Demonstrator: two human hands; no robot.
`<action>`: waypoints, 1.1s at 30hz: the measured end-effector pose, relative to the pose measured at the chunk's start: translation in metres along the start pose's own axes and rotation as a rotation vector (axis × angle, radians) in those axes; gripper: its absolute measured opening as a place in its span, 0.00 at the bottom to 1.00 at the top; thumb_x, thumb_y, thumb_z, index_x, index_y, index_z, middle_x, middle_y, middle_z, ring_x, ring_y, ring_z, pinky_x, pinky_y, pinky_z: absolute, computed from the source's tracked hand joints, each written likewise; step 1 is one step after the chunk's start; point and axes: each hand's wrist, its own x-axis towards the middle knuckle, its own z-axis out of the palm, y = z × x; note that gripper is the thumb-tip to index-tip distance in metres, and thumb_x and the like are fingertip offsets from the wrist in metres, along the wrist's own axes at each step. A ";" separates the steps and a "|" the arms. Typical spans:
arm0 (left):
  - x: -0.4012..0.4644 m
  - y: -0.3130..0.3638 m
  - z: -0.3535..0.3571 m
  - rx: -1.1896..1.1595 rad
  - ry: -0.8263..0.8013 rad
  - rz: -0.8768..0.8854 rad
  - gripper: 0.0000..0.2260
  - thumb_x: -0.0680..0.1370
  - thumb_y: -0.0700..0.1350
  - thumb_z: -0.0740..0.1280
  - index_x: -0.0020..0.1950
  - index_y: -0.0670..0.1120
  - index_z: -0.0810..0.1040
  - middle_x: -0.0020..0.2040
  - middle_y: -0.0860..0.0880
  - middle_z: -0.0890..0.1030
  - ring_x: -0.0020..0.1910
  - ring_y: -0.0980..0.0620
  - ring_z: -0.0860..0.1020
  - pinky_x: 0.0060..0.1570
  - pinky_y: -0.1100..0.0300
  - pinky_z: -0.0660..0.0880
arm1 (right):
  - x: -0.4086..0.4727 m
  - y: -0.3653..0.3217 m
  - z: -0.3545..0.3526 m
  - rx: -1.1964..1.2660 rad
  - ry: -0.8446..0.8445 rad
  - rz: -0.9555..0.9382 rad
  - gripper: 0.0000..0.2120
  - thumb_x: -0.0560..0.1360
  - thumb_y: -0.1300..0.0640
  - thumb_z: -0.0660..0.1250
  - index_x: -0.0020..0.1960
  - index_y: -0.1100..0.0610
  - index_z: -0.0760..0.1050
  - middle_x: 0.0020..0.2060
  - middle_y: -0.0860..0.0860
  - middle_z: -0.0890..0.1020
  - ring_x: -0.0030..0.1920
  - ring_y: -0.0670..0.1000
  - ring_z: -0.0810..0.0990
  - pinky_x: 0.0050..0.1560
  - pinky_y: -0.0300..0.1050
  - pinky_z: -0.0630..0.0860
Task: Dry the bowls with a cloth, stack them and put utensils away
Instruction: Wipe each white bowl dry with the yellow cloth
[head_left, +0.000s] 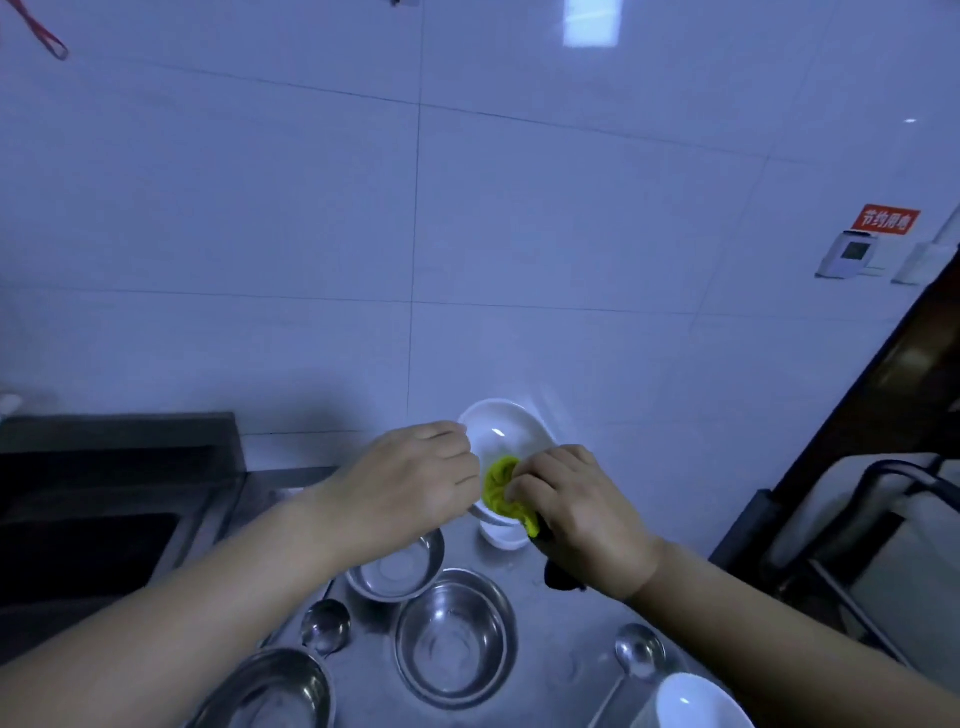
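Observation:
My left hand (415, 480) grips the left rim of a white bowl (506, 434) held tilted above the steel counter (561, 623). Inside that bowl my right hand (576, 512) presses a bunched yellow-green cloth (501, 488), its fingers curled round it. Below the hands stand three steel bowls: a small one (397, 571), a middle one (454, 636) and one at the lower left (270, 693). A second white bowl (698, 701) sits at the bottom right. Two steel spoons lie on the counter, one at the left (325, 626) and one at the right (639, 654).
A dark sink basin (78, 551) lies to the left of the counter. A white tiled wall (415, 234) rises straight behind. A dark frame and a rack (878, 499) stand at the right. Something dark (558, 574) hangs under my right hand.

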 end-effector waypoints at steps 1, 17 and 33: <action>0.003 0.003 0.006 -0.005 -0.003 -0.006 0.11 0.71 0.33 0.66 0.33 0.46 0.71 0.31 0.49 0.71 0.33 0.47 0.70 0.49 0.53 0.76 | 0.000 -0.003 0.004 0.031 0.018 0.084 0.14 0.61 0.66 0.67 0.45 0.54 0.72 0.39 0.50 0.77 0.38 0.55 0.76 0.40 0.50 0.70; 0.029 0.086 0.189 -0.189 -0.571 -0.362 0.17 0.46 0.36 0.77 0.25 0.47 0.73 0.25 0.50 0.73 0.26 0.46 0.75 0.25 0.63 0.69 | -0.164 0.137 -0.003 0.150 0.081 0.835 0.20 0.60 0.74 0.73 0.50 0.62 0.77 0.46 0.53 0.77 0.47 0.55 0.77 0.46 0.37 0.68; 0.082 0.216 0.369 -0.515 -0.742 -0.433 0.16 0.46 0.40 0.80 0.23 0.48 0.73 0.24 0.51 0.73 0.25 0.50 0.74 0.23 0.66 0.65 | -0.282 0.203 0.075 0.412 -0.028 1.003 0.20 0.61 0.74 0.74 0.49 0.58 0.77 0.45 0.47 0.78 0.48 0.40 0.76 0.50 0.30 0.69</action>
